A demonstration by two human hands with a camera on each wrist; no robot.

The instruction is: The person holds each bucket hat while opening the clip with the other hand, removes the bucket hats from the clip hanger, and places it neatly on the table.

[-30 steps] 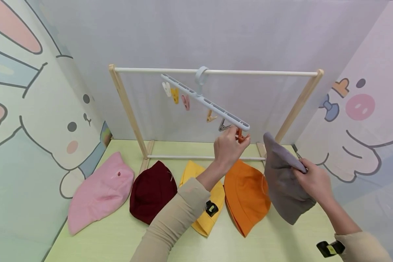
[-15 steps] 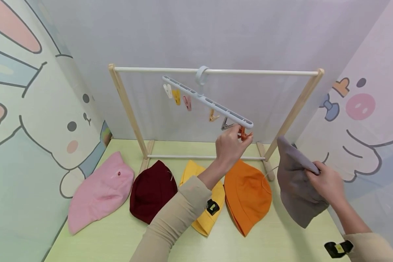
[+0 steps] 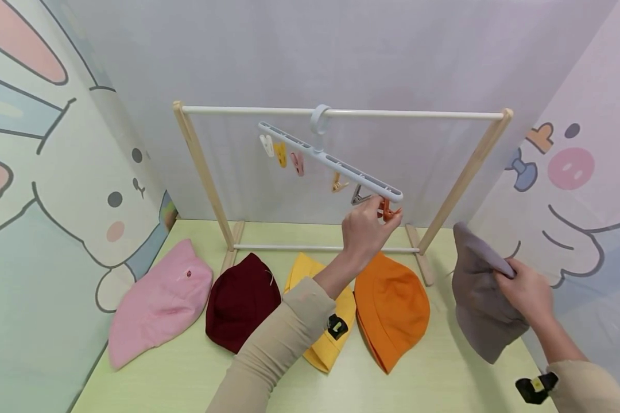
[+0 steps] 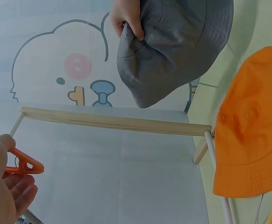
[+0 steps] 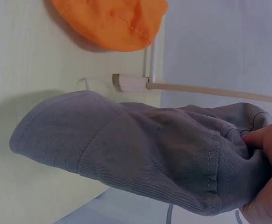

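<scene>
A pale blue hanger point(image 3: 341, 166) hangs by its hook from the rack's white bar, with several coloured clips along its underside. At its near right end my left hand point(image 3: 365, 229) pinches the orange clip point(image 4: 29, 164). My right hand point(image 3: 529, 289) grips a grey bucket hat point(image 3: 480, 298), which hangs folded above the table's right side. In the right wrist view the thumb and fingers press into the cloth near one end of the grey hat point(image 5: 140, 149). Beside the orange clip is a grey clip point(image 3: 360, 196).
On the table point(image 3: 310, 232) lie a pink hat point(image 3: 160, 304), a dark red hat point(image 3: 241, 304), a yellow hat point(image 3: 341, 298) partly behind the left arm, and an orange hat point(image 3: 392, 310). The wooden rack point(image 3: 201, 166) stands at the back, near cartoon-printed walls.
My right hand has carried the grey hat right and slightly down, away from the orange hat. The left hand and the hanger's near end have shifted slightly right.
</scene>
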